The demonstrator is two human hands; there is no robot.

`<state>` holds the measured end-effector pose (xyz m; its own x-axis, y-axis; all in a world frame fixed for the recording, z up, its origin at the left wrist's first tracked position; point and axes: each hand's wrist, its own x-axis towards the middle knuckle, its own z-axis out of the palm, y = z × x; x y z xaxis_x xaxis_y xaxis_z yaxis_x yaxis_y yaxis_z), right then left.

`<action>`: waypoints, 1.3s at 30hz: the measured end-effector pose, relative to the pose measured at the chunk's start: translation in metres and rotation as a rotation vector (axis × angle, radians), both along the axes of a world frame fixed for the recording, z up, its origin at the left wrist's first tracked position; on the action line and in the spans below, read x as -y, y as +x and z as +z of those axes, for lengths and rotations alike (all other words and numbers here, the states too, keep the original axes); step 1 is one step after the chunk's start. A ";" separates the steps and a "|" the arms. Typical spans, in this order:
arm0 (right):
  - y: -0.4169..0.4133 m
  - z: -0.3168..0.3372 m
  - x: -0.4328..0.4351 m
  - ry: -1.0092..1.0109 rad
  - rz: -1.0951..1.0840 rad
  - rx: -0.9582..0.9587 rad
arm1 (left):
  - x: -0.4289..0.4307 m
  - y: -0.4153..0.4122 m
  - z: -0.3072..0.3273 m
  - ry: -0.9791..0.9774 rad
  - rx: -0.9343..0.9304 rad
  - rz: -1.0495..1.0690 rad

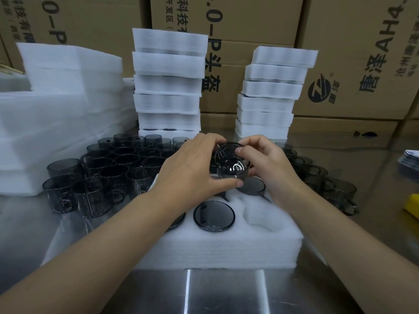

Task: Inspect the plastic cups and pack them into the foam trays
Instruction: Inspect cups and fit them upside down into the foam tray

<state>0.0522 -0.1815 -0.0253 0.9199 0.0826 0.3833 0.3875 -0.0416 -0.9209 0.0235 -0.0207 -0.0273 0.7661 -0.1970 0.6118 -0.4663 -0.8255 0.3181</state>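
Observation:
A smoky grey see-through plastic cup (231,164) is held above the foam tray (226,245), its mouth tilted toward me. My left hand (192,168) grips it from the left, thumb under its base. My right hand (267,159) pinches its rim and side from the right. The white tray lies on the steel table in front of me. Cups sit bottom-up in its pockets (214,215), (251,185). One pocket (263,217) at the near right holds nothing. Part of the tray is hidden by my left arm.
Several loose grey cups stand left (108,168) and right (328,184) of the tray. Two stacks of packed foam trays (169,87), (269,94) rise behind, foam sheets (56,109) lie at left. Cardboard boxes (351,53) form the back wall. A yellow object (412,205) sits at the right edge.

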 end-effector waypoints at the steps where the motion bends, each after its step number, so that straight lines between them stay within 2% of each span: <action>1: -0.001 0.000 0.000 0.001 0.011 0.018 | 0.000 0.000 0.000 -0.002 -0.006 0.000; 6: -0.005 0.001 0.000 -0.006 0.103 0.085 | 0.001 0.001 -0.001 -0.019 -0.019 0.008; 15: -0.004 0.000 0.001 -0.085 0.109 0.095 | -0.001 0.003 -0.002 -0.017 -0.047 0.008; 21: -0.003 0.000 0.001 -0.059 0.121 0.093 | -0.001 0.003 -0.003 0.021 -0.038 0.028; 27: -0.004 0.005 0.006 -0.210 0.110 0.154 | 0.004 -0.005 0.003 0.028 -0.019 -0.002; 34: -0.004 0.021 0.021 -0.230 0.151 0.178 | 0.007 -0.013 0.009 0.024 0.045 -0.038; 37: -0.003 0.026 0.031 -0.304 0.193 0.156 | 0.006 -0.014 0.010 0.054 -0.018 -0.075; 39: -0.001 0.027 0.038 -0.375 0.221 0.115 | 0.003 -0.012 0.009 0.156 -0.119 -0.120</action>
